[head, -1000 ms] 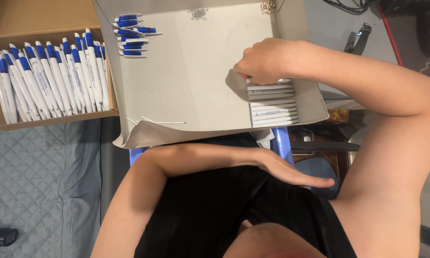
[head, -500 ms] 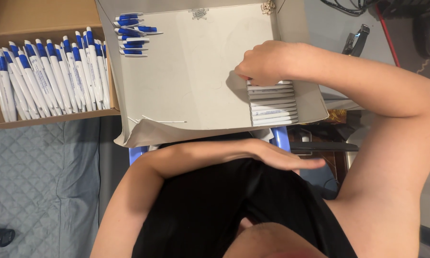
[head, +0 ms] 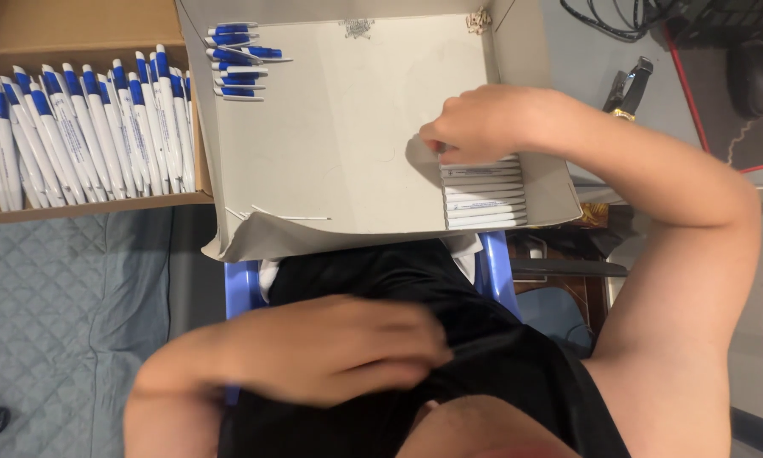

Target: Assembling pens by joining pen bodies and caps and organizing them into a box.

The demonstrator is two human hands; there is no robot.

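Quilted grey mat (head: pixel 59 322) lower left, black clothing on the lap nearest me. My left hand (head: pixel 339 348) lies across it, blurred (I can't tell if it's open or closed). Further out, the grey cardboard tray (head: pixel 347 153) rests on the knees. My right hand (head: pixel 483 123) is curled in a pinch on the top of the white barrels (head: pixel 486 193), stacked in the tray's right corner. I judge it a pick-up step; lifting calls for separating just one. Beyond lie finished blue-and-white pens (head: pixel 237 59), with more in the brown box (head: pixel 84 203).
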